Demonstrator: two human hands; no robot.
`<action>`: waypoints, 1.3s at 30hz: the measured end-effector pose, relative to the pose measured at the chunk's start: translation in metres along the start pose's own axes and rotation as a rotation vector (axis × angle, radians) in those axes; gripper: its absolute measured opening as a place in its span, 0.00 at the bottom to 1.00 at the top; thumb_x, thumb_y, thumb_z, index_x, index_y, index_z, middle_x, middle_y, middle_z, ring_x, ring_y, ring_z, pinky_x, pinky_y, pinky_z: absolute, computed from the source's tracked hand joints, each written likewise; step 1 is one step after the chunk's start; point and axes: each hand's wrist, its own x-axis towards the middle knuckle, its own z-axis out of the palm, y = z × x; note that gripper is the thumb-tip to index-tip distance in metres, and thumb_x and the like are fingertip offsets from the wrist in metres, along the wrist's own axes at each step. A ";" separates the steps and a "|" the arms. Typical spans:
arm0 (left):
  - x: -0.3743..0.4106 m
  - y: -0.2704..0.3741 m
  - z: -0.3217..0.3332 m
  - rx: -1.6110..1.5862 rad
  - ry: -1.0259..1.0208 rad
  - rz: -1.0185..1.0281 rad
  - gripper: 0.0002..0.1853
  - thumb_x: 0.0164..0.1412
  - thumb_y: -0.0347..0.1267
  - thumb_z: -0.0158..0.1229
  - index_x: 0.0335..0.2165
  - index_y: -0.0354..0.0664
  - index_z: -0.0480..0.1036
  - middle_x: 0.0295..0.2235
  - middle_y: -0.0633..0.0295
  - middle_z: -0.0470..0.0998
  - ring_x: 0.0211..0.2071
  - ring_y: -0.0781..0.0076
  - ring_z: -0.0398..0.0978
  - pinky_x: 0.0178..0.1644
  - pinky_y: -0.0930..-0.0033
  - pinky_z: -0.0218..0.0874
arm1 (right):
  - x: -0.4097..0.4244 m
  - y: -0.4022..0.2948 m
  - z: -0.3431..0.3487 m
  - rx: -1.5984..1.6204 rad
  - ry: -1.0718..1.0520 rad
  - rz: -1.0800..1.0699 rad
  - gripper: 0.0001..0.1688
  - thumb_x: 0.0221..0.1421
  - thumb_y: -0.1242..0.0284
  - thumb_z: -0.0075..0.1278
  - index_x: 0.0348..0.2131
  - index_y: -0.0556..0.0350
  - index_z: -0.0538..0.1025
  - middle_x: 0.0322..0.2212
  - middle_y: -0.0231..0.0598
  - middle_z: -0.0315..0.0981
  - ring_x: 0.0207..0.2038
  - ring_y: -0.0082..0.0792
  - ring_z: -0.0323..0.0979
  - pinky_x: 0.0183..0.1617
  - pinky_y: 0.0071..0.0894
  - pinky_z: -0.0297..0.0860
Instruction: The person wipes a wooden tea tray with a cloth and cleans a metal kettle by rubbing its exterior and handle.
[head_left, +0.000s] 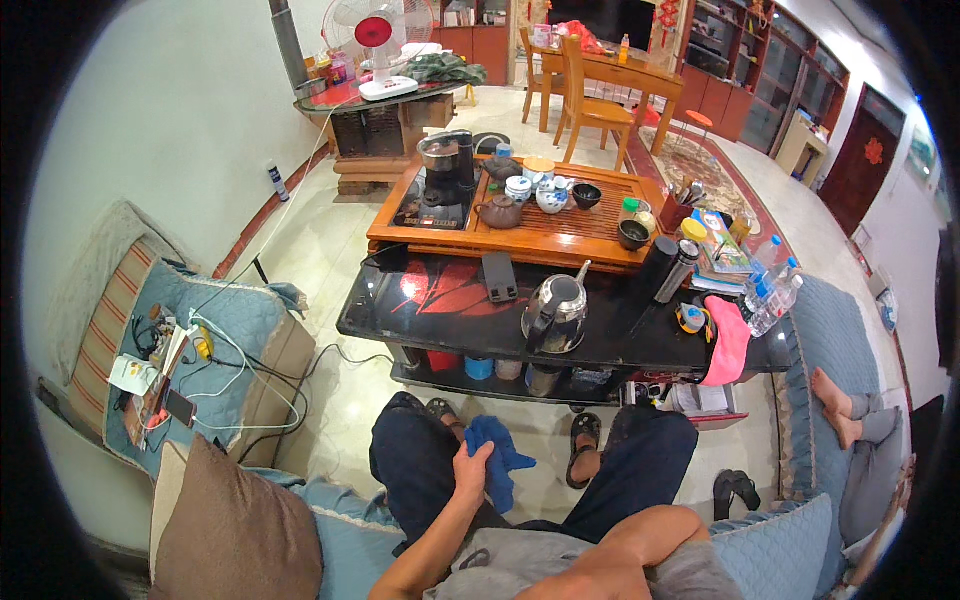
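My left hand (472, 466) grips a blue cloth (499, 463) that hangs between my knees, its lower part loose. My right arm bends back toward my chest, and its hand is out of view. In front of me stands a low black glossy table (442, 322). On it sits a stainless steel electric kettle (556, 311) with a black handle. A dark grey box-like device (499, 276) lies to the kettle's left. A wooden tea tray (600, 240) at the table's far side carries a brown teapot (500, 213) and a blue-and-white teapot (552, 196).
At the table's right are a pink cloth (726, 341), a tape measure (691, 318), a steel flask (677, 270) and plastic bottles (776, 304). A drawer (712, 405) stands pulled out below. Cables (300, 390) trail at left. Another person's feet (836, 412) rest on the right sofa.
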 end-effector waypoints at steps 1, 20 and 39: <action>0.002 -0.002 -0.002 0.001 0.015 0.013 0.16 0.56 0.29 0.58 0.44 0.36 0.70 0.36 0.61 0.76 0.34 0.72 0.75 0.37 0.69 0.68 | 0.000 0.002 0.000 0.006 -0.001 0.007 0.35 0.63 0.53 0.31 0.58 0.59 0.63 0.58 0.49 0.58 0.57 0.47 0.61 0.58 0.43 0.58; 0.017 0.000 -0.017 -0.067 0.104 -0.007 0.17 0.59 0.33 0.55 0.45 0.35 0.70 0.39 0.60 0.75 0.37 0.70 0.74 0.43 0.69 0.66 | -0.047 0.103 -0.089 0.446 1.100 0.198 0.20 0.65 0.59 0.39 0.39 0.59 0.72 0.37 0.44 0.75 0.41 0.41 0.74 0.47 0.40 0.69; 0.056 0.092 0.055 -0.137 -0.058 0.194 0.20 0.63 0.40 0.51 0.48 0.37 0.68 0.40 0.58 0.74 0.37 0.70 0.73 0.42 0.69 0.66 | -0.072 0.185 -0.211 -0.626 1.419 0.479 0.15 0.57 0.66 0.53 0.35 0.63 0.75 0.26 0.30 0.74 0.31 0.20 0.68 0.39 0.24 0.65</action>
